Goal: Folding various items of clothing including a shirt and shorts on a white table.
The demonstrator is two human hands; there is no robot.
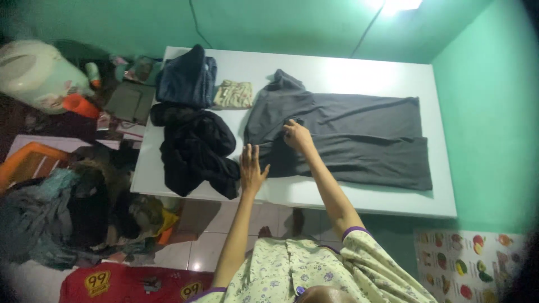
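White table [359, 202] against green walls [483, 112], left hand [251, 168] flat and spread, right hand [297, 136] pinching grey trousers [359, 140].

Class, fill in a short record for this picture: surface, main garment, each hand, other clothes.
surface: white table
main garment: grey trousers, spread flat
left hand: open, flat at the trousers' near edge
right hand: pinching the trousers' fabric
other clothes: black heap, navy pile, beige folded piece
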